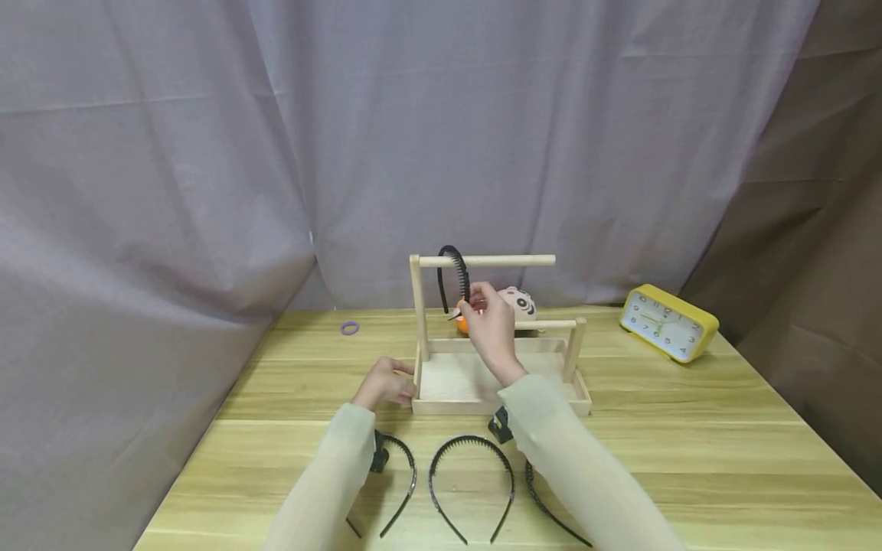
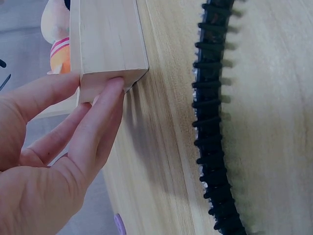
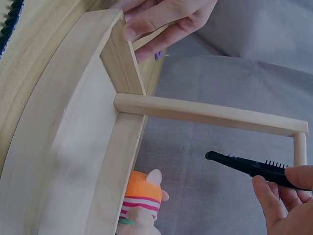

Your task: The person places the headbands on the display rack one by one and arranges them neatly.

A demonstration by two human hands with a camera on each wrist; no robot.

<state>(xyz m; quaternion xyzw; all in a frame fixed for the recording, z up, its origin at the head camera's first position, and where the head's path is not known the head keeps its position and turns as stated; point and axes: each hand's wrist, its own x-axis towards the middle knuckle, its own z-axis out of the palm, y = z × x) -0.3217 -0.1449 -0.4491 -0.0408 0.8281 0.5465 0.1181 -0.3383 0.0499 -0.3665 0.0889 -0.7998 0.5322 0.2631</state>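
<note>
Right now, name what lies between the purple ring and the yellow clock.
In the head view: the wooden rack, a plush toy behind it, and the right hand holding a headband.

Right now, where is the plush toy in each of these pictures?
Head: the plush toy is right of centre, behind the wooden tray rack and partly hidden by the right hand.
Left wrist: upper left, partly cut off by the top edge.
Right wrist: bottom, left of centre.
Shared landmark: the wooden tray rack, in all three.
</note>
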